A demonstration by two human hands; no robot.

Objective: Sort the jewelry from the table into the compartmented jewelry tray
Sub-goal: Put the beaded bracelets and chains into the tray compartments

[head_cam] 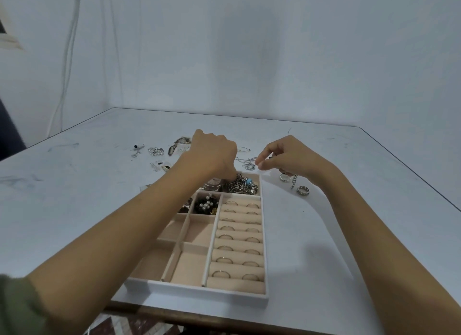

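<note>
Holding paired rings (252, 239) in beige rolls (237, 286), the white-rimmed tray (194, 290) seems velvet-lined.

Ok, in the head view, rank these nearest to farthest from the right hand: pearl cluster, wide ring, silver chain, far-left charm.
1. silver chain, at the right hand's fingertips.
2. wide ring, on the table right of the tray, by the wrist.
3. pearl cluster, in a tray compartment.
4. far-left charm, on the table's far left.
</note>
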